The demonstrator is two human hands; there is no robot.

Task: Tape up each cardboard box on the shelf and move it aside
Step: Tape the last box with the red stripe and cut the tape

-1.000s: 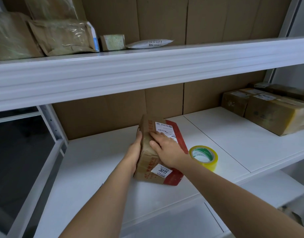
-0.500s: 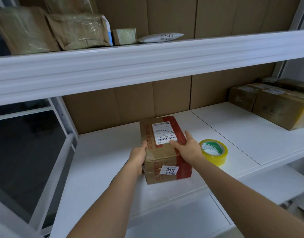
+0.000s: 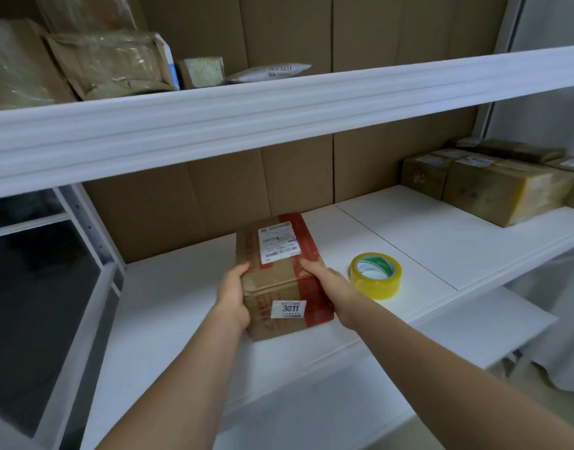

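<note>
Cardboard box (image 3: 280,274) is held between both hands on the white middle shelf (image 3: 169,297), standing flat on the shelf board near its front edge. Its left side is gripped by the left hand (image 3: 232,295), the thumb hooked over the top edge and the palm laid against the side; the other fingers are hidden behind the box. Its right side is gripped by the right hand (image 3: 328,280) in the same manner, the thumb curled onto the top edge beside a band of red tape (image 3: 306,241) that runs along the right part of the lid and down the front. A white shipping label (image 3: 279,241) is stuck on the top face, and a small sticker reading 3011 (image 3: 288,309) is stuck on the near face. A roll of yellow tape (image 3: 375,275) is seen lying flat on the shelf just to the right of the right hand, not touched by it. Farther right, well apart, several taped cartons (image 3: 503,190) are stacked at the back of the same shelf. On the upper shelf (image 3: 279,102), wrapped brown parcels (image 3: 107,63) and a white mailer pouch (image 3: 272,72) are kept
</note>
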